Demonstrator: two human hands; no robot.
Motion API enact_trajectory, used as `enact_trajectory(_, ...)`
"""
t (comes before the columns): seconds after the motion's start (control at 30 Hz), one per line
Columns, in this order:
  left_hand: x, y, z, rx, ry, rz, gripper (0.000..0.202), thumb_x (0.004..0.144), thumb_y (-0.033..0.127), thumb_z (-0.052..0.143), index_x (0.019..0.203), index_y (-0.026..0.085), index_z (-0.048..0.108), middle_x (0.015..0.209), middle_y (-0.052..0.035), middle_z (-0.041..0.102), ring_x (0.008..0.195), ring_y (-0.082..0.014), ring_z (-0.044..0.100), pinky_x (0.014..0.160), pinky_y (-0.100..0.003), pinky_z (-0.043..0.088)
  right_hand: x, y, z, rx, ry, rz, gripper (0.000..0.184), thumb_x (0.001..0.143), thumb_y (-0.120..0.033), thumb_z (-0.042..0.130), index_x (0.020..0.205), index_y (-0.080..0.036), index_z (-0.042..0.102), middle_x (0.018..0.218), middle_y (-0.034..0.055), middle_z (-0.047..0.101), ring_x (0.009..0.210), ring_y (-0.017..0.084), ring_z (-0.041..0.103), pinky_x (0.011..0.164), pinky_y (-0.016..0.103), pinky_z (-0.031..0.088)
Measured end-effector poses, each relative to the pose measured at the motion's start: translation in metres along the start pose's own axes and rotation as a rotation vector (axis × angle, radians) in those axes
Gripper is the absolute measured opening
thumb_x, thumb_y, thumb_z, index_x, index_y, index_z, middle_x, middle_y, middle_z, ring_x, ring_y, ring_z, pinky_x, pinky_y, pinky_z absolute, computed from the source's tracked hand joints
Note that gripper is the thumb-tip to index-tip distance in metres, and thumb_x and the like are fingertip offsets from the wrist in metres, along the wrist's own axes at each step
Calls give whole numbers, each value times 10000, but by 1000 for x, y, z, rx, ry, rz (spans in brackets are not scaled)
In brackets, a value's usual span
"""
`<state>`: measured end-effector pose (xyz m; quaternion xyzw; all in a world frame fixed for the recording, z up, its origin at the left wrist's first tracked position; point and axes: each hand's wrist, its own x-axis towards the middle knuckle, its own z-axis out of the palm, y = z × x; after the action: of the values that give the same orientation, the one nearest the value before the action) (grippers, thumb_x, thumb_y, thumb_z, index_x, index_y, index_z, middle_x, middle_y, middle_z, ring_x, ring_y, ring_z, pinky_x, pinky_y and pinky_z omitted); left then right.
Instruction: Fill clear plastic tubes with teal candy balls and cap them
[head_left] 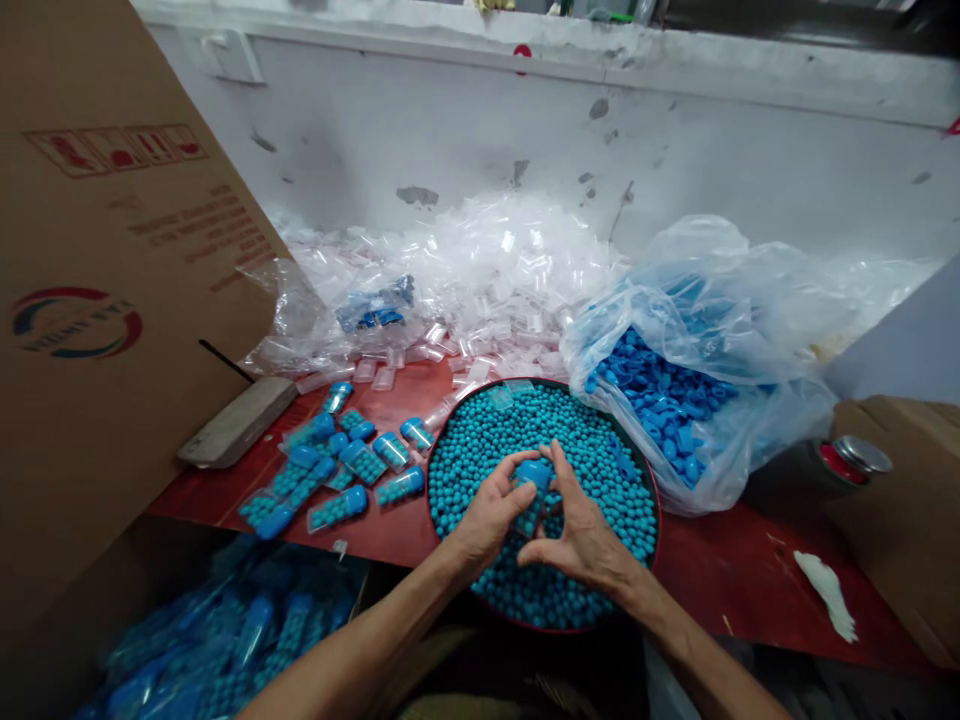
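Over a round, red-rimmed tub point(658, 508) of turquoise beads point(480, 430), the person's left hand point(484, 512) pinches a clear, blue-capped bottle point(529, 510) between thumb and fingers. Its long axis runs away from the person, capped end farthest, base toward the body. The right hand point(583, 538) stands wide, thumb well apart from forefinger; whether its fingertips touch the bottle cannot be told. Rightward, a translucent plastic bag point(712, 265) contains blue plastic pieces point(667, 390).

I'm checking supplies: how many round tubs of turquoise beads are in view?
1: the red-rimmed tub at the front edge of the red table, beneath the left hand and right hand. Others could be hidden.
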<state>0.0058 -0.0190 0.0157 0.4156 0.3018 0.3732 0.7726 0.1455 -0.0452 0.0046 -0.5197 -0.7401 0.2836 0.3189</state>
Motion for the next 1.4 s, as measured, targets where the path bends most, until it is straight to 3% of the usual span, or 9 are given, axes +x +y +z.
enact_trajectory(0.1,-9,12,-26,137,127,27,418,749,357,501,1109,193,368,702,6,529,546,-111,530,502,-220,410,-3,11,-3,66,69,44,1008,639,-325,657,1343,-273,-62,1352,115,231,901,180,518,710,325,482)
enact_trajectory(0.27,-31,35,-98,874,692,276,306,768,289,444,1051,178,475,962,-52,560,867,-181,540,778,-326,428,-8,29,-3,82,113,137,716,786,-307,483,1348,-276,41,1248,94,372,753,130,533,630,271,490)
enact_trajectory(0.37,-43,34,-127,1335,961,349,412,771,243,413,1168,131,417,1166,-128,479,1129,-258,397,934,-417,320,-9,34,1,30,66,114,672,796,-308,460,1347,-255,78,1211,100,405,725,130,536,652,280,488)
enact_trajectory(0.43,-46,25,-135,1604,897,357,476,757,212,424,1224,140,373,1259,-130,407,1225,-282,266,979,-459,241,-10,36,4,-18,31,91,631,805,-304,441,1343,-238,117,1181,104,431,718,133,539,683,292,484)
enact_trajectory(0.57,-32,4,-142,1864,542,253,542,737,208,450,1265,185,334,1340,-93,331,1254,-290,211,989,-499,185,-11,38,8,-81,8,51,575,815,-298,422,1327,-219,173,1129,103,474,738,141,549,716,295,479)
enact_trajectory(0.8,0,17,-164,1996,360,156,437,796,291,384,1231,250,389,1329,-67,362,1226,-306,253,945,-547,202,-8,36,1,-203,-74,-66,462,820,-271,414,1270,-210,325,1067,74,547,860,157,566,768,289,478)
enact_trajectory(0.97,0,25,-176,2091,484,192,358,804,233,337,1118,206,507,1261,-103,437,1199,-331,278,919,-561,203,-6,42,-20,-347,20,-44,404,824,-257,406,1223,-194,398,1140,81,519,1017,180,518,804,305,471)
enact_trajectory(1.13,32,39,-170,1864,692,93,393,827,283,284,1145,139,463,1036,-143,571,989,-272,501,828,-394,357,-8,53,-44,-484,65,64,304,837,-242,377,1108,-198,509,1056,57,578,944,174,556,801,308,464)
enact_trajectory(1.4,103,50,-171,1487,514,-87,419,740,328,493,1113,137,489,1069,-115,569,974,-227,528,788,-282,390,55,67,-45,-520,31,148,301,824,-227,412,1104,-176,509,1061,80,542,991,181,502,849,279,389)
